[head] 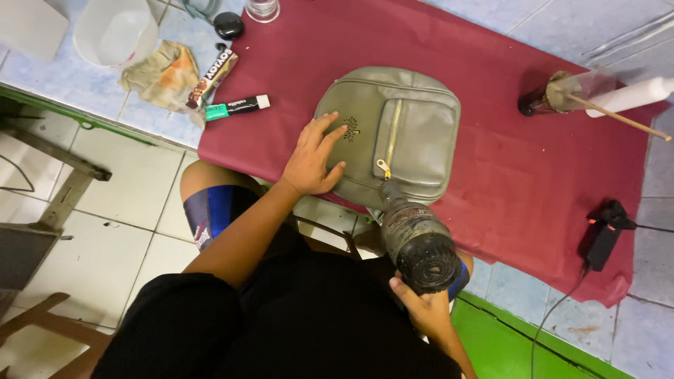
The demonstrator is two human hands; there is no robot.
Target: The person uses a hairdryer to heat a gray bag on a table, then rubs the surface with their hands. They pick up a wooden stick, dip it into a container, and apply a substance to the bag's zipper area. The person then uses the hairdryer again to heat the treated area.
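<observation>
My main worry is heat. I have the nozzle of the dark, grimy heat gun (414, 238) aimed very near the lower edge of the olive-grey leather backpack (390, 133), just below its gold zipper pull (382, 168). If I let it dwell on one spot, I judge the leather could scorch, blister or go glossy, and the metal pull could get hot to the touch. My left hand (312, 158) lies just beside the nozzle's line, so a small swing of the gun could send hot air across my fingers (330, 126). The gun's rear is close to my body, and a cable runs off the table (505, 281) edge toward a black plug block (607, 235); snagging it could jerk the tool.

The backpack lies flat, front pocket up, on the maroon cloth (526, 168) that covers the table, directly ahead of me.

The right hand (425, 309) has a clenched grip wrapped around the heat gun's handle from below. The left grip is released: palm down, fingers spread wide, pressing on the left part of the backpack's front and grasping nothing. Off to the left sit a green-and-black tube (239, 107) and a stained rag (158, 74), well apart from both hands.
</observation>
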